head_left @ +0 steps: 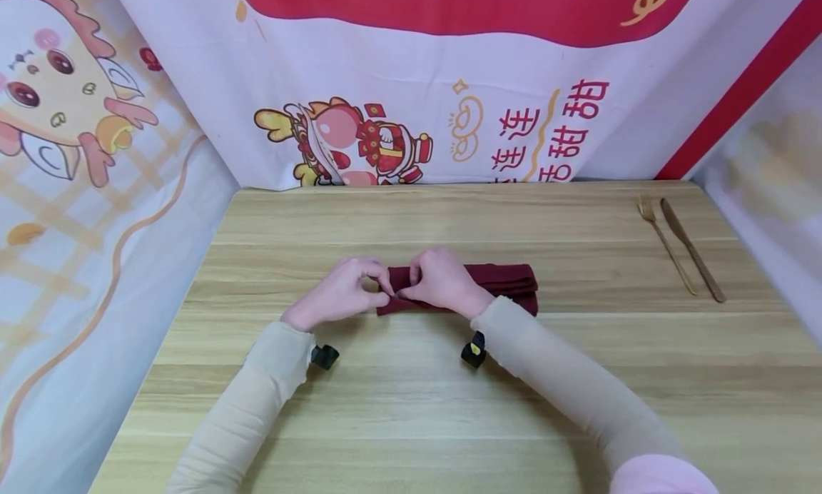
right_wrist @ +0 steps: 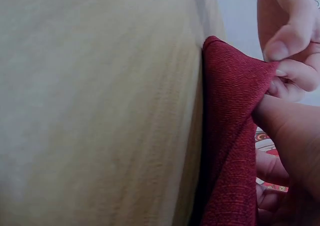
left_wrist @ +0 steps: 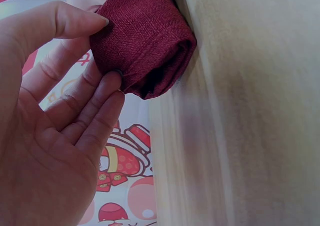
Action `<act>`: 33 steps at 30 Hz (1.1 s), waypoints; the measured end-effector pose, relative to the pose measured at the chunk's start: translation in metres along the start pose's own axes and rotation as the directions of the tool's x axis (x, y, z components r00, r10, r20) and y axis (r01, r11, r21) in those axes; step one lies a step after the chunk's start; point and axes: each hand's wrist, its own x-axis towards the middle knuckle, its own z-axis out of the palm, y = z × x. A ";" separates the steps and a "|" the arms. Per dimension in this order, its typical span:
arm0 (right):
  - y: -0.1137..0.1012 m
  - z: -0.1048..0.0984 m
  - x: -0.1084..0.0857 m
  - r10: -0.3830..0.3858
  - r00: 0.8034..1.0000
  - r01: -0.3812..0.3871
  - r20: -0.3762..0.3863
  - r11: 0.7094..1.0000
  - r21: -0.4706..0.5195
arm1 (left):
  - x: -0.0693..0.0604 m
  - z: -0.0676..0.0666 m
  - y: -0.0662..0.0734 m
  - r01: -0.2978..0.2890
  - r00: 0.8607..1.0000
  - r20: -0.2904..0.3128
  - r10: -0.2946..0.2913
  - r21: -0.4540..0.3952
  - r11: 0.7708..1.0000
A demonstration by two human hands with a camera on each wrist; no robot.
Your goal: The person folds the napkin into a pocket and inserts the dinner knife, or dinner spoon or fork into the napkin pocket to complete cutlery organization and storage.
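Observation:
A dark red cloth napkin, folded into a long narrow strip, lies crosswise on the wooden table. My left hand pinches an edge at its left end between thumb and fingers. In the left wrist view, layers of the napkin form a hollow fold at that end. Close beside it, my right hand grips the strip near the same end. The right wrist view has the right thumb at a raised, slanting fold of the napkin, with fingers on the far side. Some right fingertips are hidden.
Toward the table's back right lie a gold fork and a gold knife, side by side. A printed white cloth hangs behind the back edge. More printed cloth borders the left side.

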 end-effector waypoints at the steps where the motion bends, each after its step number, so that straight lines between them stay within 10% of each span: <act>1: 0.000 0.000 0.000 -0.006 1.000 0.006 -0.006 1.000 0.002 | 0.001 0.000 0.000 -0.001 1.000 0.000 0.001 0.006 1.000; 24: 0.063 -0.066 -0.067 0.013 0.998 0.002 -0.056 0.965 0.263 | 0.026 0.011 -0.005 0.034 0.997 0.064 -0.043 0.133 0.991; 33: 0.093 -0.089 -0.101 -0.013 0.998 0.027 -0.066 0.975 0.220 | 0.035 0.030 0.030 -0.038 0.999 0.015 0.036 0.148 0.988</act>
